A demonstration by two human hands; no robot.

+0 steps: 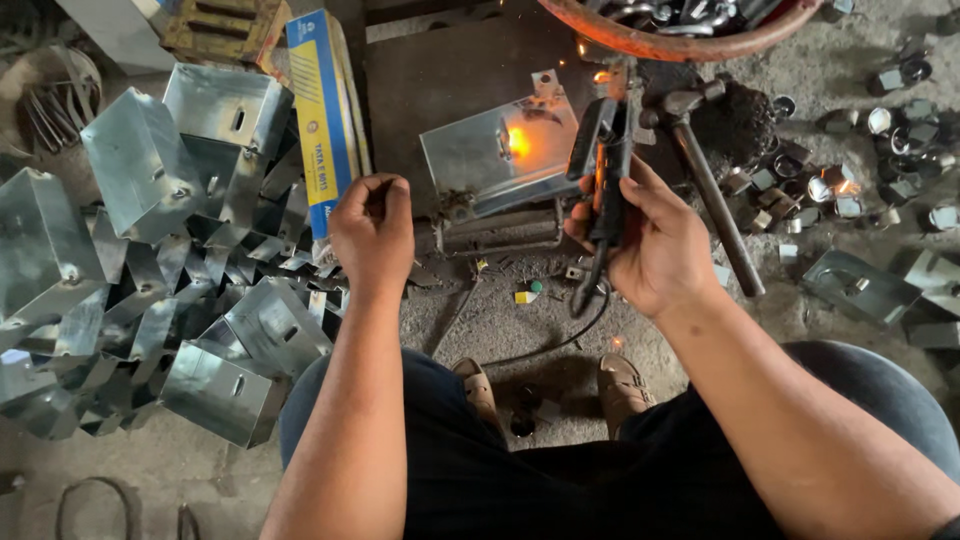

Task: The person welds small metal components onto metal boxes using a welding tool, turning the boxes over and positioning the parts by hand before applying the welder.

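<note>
Right hand (655, 245) palm-up around electrode holder (603, 165)

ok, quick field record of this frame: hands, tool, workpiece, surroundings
left hand: closed in a loose fist, raised over the floor; whether it holds anything cannot be told
right hand: gripping a black welding electrode holder
workpiece: bent sheet-metal plate with an orange glow and sparks on it
hammer: lying just right of the holder
left side: pile of shiny sheet-metal boxes, blue and yellow carton
right side: small metal fittings scattered on the floor
top: rust-coloured basin
</note>
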